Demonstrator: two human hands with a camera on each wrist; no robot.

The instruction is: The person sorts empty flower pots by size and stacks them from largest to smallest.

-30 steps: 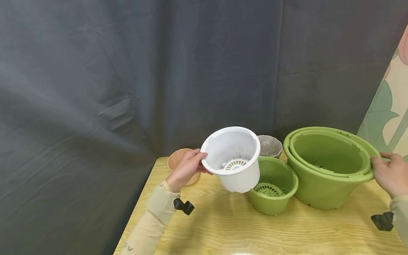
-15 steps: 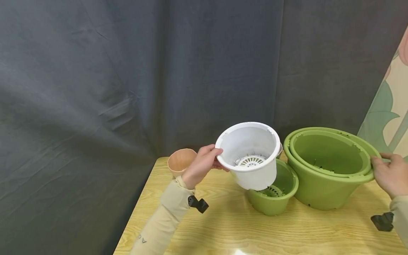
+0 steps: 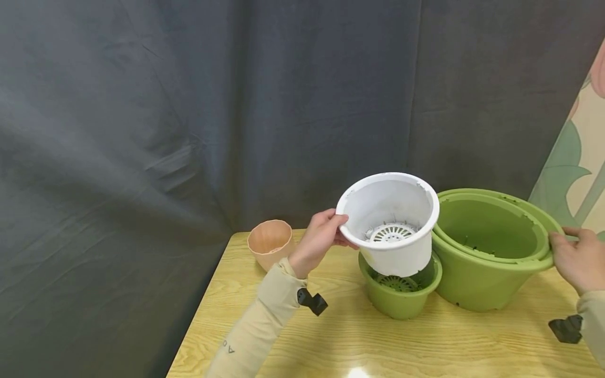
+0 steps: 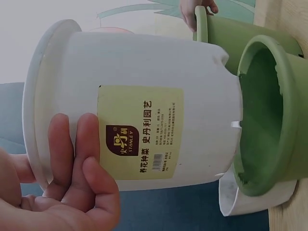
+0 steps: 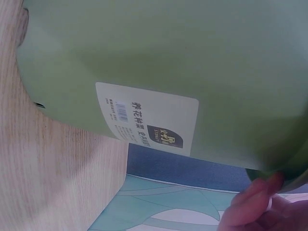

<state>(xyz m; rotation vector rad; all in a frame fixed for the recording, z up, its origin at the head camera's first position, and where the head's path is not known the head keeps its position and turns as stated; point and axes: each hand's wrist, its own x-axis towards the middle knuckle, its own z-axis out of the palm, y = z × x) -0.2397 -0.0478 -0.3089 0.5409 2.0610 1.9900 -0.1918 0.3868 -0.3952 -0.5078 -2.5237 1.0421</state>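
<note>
White pot (image 3: 389, 210): in the air above the small green pot (image 3: 402, 304), mouth tilted toward the head camera; I cannot tell whether the two touch.
White label (image 4: 141, 132): on the white pot, yellow, dark badge reading 史丹利 and STANLEY with ®; beside it 养花种菜 史丹利园艺, a barcode, and print too fine to read surely.
Left hand (image 3: 320, 239): fingers bent, thumb over the rim, pinching the white pot.
Right hand (image 3: 580, 257): fingers and thumb closed on the rim of the big green pot (image 3: 487, 283).
Big green pot: on the table (image 3: 425, 346), beside the small green pot, with an inner green pot (image 3: 491, 226) nested inside.
Green label (image 5: 149, 120): on the big green pot, pale; 养花种菜 史丹利, STANLEY on a dark badge, barcode; remainder blurred.
Left sleeve (image 3: 260, 325): printed letters, one like A.
Peach pot (image 3: 270, 241): upright on the table, beyond the left forearm.
</note>
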